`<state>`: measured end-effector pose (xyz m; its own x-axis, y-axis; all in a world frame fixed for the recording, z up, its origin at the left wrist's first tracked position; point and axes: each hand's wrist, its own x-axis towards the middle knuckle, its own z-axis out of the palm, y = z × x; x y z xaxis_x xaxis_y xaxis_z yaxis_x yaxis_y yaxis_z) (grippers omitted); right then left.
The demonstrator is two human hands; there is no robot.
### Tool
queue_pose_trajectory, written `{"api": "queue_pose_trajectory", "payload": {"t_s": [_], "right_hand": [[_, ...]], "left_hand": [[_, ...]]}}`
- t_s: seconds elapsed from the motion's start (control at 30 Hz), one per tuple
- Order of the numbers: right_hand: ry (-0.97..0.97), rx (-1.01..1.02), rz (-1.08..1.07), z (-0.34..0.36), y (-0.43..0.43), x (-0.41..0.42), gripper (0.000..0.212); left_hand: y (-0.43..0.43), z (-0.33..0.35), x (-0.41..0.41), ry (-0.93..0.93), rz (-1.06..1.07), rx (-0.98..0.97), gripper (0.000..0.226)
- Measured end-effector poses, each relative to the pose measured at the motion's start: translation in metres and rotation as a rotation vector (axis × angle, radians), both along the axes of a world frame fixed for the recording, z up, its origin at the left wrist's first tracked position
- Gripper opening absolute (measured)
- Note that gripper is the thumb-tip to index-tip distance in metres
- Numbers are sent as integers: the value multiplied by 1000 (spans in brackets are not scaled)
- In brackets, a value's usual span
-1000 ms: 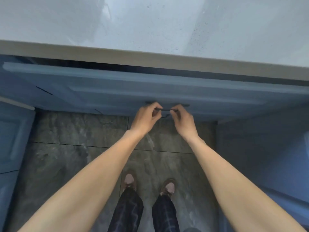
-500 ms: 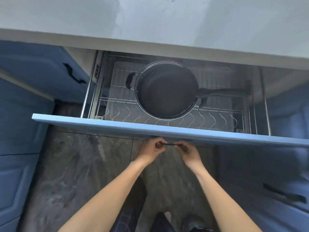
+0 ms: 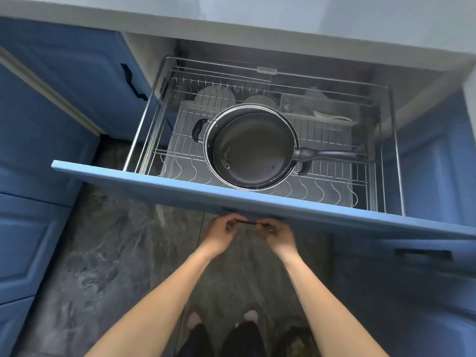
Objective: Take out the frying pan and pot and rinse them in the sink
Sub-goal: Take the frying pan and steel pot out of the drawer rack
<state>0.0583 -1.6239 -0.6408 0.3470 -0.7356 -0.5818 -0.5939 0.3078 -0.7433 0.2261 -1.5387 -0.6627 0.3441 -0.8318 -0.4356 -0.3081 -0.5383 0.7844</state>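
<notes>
The blue-fronted pull-out drawer (image 3: 257, 202) has slid much farther out than half a second ago, exposing its wire rack (image 3: 334, 173). Left hand (image 3: 221, 231) and right hand (image 3: 279, 234) have fingers curled around the thin black handle (image 3: 248, 222). The black frying pan (image 3: 253, 148) nests inside the steel-rimmed pot (image 3: 210, 132); pull level, stop gently.
</notes>
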Motion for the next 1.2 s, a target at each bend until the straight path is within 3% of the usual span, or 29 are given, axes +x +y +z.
{"api": "queue_pose_trajectory", "payload": {"t_s": [0.1,0.23,0.33,0.4,0.47,0.6,0.77,0.97,1.2], "right_hand": [[13,-44,-74,-5,-4,1,21],[58,-94,-38,-14,-7,-2,23],[116,-58,120,17,11,-1,42],[149,-38,237,54,27,-14,49],[68,-5,296,100,41,-40,31],[-43,103,240,211,48,-112,21],[-58,-47,123,294,-8,-150,18],[-70,-123,155,309,-79,-98,18],[64,-176,243,270,-152,-53,29]], "left_hand": [[-6,12,-6,2,-11,-24,21],[2,27,-8,-41,-150,54,39],[41,57,-5,-114,-301,78,51],[75,95,-2,-51,-322,62,40],[107,149,3,43,-285,53,28],[132,258,27,71,-158,-32,22],[86,332,68,-29,-11,-213,19],[-5,332,99,-143,-143,-155,18],[-93,269,153,-205,-207,33,21]]}}
